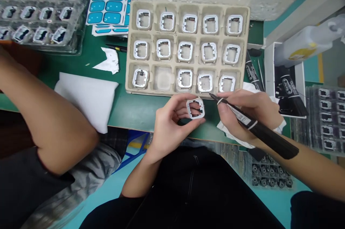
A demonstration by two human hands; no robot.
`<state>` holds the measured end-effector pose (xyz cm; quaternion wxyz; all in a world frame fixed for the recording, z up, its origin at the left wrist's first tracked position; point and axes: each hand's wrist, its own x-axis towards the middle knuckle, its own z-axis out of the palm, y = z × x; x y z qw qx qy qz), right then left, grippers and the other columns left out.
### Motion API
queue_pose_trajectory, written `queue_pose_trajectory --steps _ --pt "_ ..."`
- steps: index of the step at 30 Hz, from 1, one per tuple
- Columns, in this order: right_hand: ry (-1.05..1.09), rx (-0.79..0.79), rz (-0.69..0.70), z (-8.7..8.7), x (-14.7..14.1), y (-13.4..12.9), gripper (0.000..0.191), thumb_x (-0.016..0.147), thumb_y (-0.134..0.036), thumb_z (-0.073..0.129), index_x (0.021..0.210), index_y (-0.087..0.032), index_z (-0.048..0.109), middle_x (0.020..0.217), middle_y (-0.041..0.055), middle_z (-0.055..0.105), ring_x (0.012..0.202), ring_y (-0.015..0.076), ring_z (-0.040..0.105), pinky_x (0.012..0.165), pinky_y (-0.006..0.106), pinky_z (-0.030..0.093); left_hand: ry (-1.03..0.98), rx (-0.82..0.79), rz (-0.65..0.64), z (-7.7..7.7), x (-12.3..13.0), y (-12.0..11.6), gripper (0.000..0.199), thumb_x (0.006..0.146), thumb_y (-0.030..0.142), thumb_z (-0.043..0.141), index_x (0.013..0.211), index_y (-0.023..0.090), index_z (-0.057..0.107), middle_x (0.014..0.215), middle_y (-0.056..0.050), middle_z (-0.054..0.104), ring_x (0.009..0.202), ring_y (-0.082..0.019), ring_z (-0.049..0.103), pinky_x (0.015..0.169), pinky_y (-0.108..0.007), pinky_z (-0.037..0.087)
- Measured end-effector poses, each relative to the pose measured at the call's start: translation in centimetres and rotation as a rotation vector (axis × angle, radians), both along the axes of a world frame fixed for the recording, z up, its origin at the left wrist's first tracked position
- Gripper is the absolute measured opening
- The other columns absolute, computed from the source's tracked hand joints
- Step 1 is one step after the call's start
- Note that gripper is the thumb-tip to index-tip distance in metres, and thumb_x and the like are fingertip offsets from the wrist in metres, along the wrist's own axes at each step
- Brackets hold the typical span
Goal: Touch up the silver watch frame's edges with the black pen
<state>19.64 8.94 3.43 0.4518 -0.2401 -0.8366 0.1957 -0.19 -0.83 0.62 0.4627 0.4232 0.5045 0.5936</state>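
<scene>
Your left hand [172, 121] pinches a frame [195, 108]; your right hand [244, 114] grips a pen [253, 126].

You hold the frame above the table's [134, 110] near edge, just below the tray [188, 47], fingers closed on its sides. Your right fingers wrap the pen, its tip just right of the frame. The tray holds more frames; one near-row pocket [163, 78] is bare. A co-worker's arm [45, 114] lies left, beside a white cloth [88, 98].

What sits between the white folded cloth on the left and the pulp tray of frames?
In the head view, only bare green mat separates the white cloth from the pulp tray; a crumpled paper scrap lies slightly farther back.
</scene>
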Motion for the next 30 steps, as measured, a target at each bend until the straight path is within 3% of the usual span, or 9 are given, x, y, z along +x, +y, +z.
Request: queue_pose_trajectory --steps 3,5,11,17,30 --pt "-0.059 0.022 0.185 0.3 -0.3 0.1 0.027 0.088 -0.009 0.080 0.101 -0.028 0.065 0.075 -0.0042 0.073 0.068 0.0210 0.080 0.087 0.044 0.079 0.088 0.014 0.000 -0.1 0.2 0.0 0.047 0.088 0.017 0.093 0.129 0.023 0.071 0.113 -0.003 0.084 0.099 -0.016 0.085 0.094 -0.025 0.072" --pt "-0.092 0.034 0.219 0.6 -0.5 -0.1 0.026 0.088 -0.008 0.079 0.096 -0.028 0.064 0.072 -0.0066 0.071 0.061 0.0167 0.076 0.094 0.043 0.078 0.165 0.035 0.002 -0.1 0.4 -0.1 0.044 0.092 0.018 0.089 0.132 0.024 0.071 0.116 -0.003 0.084 0.099 -0.016 0.085 0.097 -0.026 0.072" --pt "-0.297 0.058 0.153 1.1 -0.1 -0.5 0.020 0.096 -0.017 0.073 0.085 -0.028 0.062 0.075 -0.0030 0.075 0.077 0.0187 0.084 0.087 0.029 0.076 0.344 0.053 0.026 -0.2 0.7 -0.3 0.038 0.099 0.024 0.085 0.135 0.025 0.072 0.118 -0.002 0.084 0.104 -0.018 0.085 0.100 -0.028 0.072" --pt "-0.385 0.104 0.156 1.0 0.2 0.0 0.018 0.098 -0.025 0.070 0.081 -0.028 0.063 0.077 -0.0030 0.079 0.075 0.0188 0.083 0.085 0.031 0.076 0.367 0.060 0.019 -0.1 0.7 -0.5 0.041 0.098 0.023 0.086 0.137 0.028 0.072 0.120 -0.002 0.084 0.105 -0.019 0.085 0.102 -0.030 0.072" --pt "-0.342 0.060 0.163 0.6 0.0 -0.1 0.019 0.096 -0.022 0.074 0.082 -0.030 0.063 0.073 -0.0055 0.075 0.076 0.0184 0.083 0.088 0.032 0.076 0.378 0.054 0.010 0.0 0.6 -0.4 0.043 0.096 0.020 0.087 0.136 0.027 0.072 0.119 -0.001 0.083 0.104 -0.019 0.085 0.099 -0.028 0.072"
